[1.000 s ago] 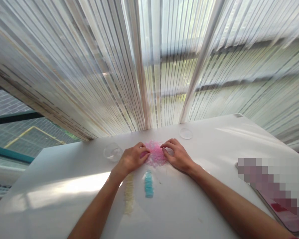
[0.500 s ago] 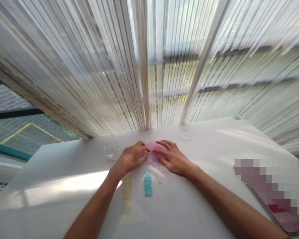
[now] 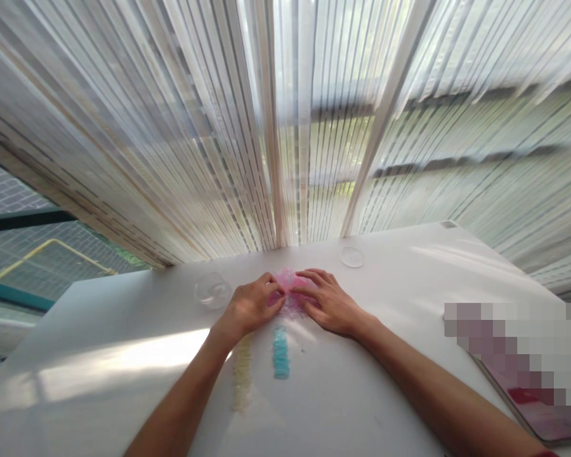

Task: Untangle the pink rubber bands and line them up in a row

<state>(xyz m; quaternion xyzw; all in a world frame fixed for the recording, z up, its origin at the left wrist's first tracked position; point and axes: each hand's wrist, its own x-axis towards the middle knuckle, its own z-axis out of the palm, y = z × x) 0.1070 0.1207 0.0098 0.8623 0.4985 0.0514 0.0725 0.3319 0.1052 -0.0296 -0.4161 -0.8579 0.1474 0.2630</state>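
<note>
A loose pile of small pink, see-through pieces (image 3: 289, 277) lies on the white table between my two hands. My left hand (image 3: 254, 303) reaches into its left side, with thumb and index finger brought close together at the pieces; whatever may be between them is too small to make out. On the right side, my right hand (image 3: 332, 303) rests with its fingers stretched out and apart, the tips touching the pile. Closer to me lies a short row of blue pieces (image 3: 280, 353). A longer pale yellow row (image 3: 242, 376) runs beside it, its far end near my left wrist.
Left of my left hand stands a clear round container (image 3: 212, 291). A clear round lid (image 3: 352, 257) lies near the table's back edge. At the right is a tablet-like device (image 3: 535, 406), partly blurred out. String curtains (image 3: 209, 127) hang behind the table (image 3: 342, 400).
The view has shifted slightly, so the table things sit a little further left. Both hands stay at the pink pile, with only slight finger movement.
</note>
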